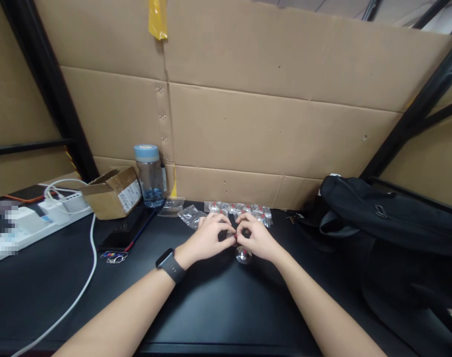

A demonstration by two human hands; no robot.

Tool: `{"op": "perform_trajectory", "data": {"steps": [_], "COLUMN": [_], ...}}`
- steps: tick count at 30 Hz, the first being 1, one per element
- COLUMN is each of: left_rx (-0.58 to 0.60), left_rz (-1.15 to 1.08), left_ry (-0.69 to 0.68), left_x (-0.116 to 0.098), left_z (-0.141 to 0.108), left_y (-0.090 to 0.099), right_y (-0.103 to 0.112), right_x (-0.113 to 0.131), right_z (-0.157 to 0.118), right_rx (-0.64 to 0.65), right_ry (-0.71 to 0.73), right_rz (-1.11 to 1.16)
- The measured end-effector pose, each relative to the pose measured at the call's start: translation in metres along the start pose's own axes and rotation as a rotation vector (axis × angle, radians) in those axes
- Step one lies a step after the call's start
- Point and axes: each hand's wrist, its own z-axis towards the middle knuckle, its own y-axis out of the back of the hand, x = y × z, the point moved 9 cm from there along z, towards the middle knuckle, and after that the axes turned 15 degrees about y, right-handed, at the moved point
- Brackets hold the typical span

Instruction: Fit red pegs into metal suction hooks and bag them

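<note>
My left hand (214,238), with a dark watch (170,264) on its wrist, is closed in a pinch. Opposite it, my right hand (256,237) pinches too, and the fingertips of both nearly meet at a small red piece (235,237). The fingers cover most of that piece, so its kind does not show. Just below them a shiny, silvery round object (244,255) lies on the black table (226,307). Behind the hands runs a row of clear plastic packets (263,214) with silver and red contents. A crumpled clear bag (191,216) lies left of them.
At left stand an opened cardboard box (107,196), a blue-lidded bottle (148,176), a dark phone (125,230), keys (115,257) and a white power strip (28,235) with a cable (92,267). A black backpack (393,218) fills the right. Cardboard (278,134) walls the back.
</note>
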Motion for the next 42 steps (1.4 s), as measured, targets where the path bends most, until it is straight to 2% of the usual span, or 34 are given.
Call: {"op": "perform_trajectory", "data": {"steps": [3, 7, 13, 15, 19, 23, 27, 30, 32, 36, 42], "left_rx": [0.043, 0.036, -0.006, -0.009, -0.037, -0.022, -0.036, -0.058, -0.045, -0.011, -0.028], "left_rz": [0.021, 0.07, 0.123, 0.128, 0.135, 0.11, 0.096, 0.005, -0.12, -0.332, -0.378], "left_ry": [0.002, 0.002, -0.004, 0.01, 0.037, 0.055, 0.118, 0.183, 0.213, 0.21, 0.238], "left_x": [-0.001, 0.001, 0.008, 0.009, 0.01, 0.011, 0.022, 0.031, 0.035, 0.033, 0.034], "left_z": [-0.003, -0.002, 0.0, 0.0, 0.0, 0.001, 0.006, 0.01, 0.012, 0.012, 0.011], "left_y": [-0.014, -0.015, -0.005, -0.003, 0.001, 0.0, 0.009, 0.021, 0.022, 0.012, 0.002], "right_y": [-0.004, -0.004, -0.006, -0.007, -0.011, -0.006, 0.017, 0.026, 0.023, 0.008, -0.013], "right_x": [0.007, 0.01, -0.005, -0.008, -0.012, -0.011, -0.01, -0.01, -0.012, -0.015, -0.025], "right_z": [0.002, 0.001, -0.017, -0.021, -0.023, -0.016, -0.007, -0.004, -0.004, -0.004, -0.009], "right_rx": [0.007, 0.041, 0.358, 0.409, 0.424, 0.325, 0.07, -0.055, -0.082, -0.115, -0.267], "right_ry": [0.011, 0.036, -0.051, -0.078, -0.109, -0.094, -0.098, -0.106, -0.119, -0.139, -0.263], "right_rz": [0.042, 0.013, -0.037, -0.011, 0.02, -0.013, -0.003, 0.032, 0.072, 0.167, 0.618]}}
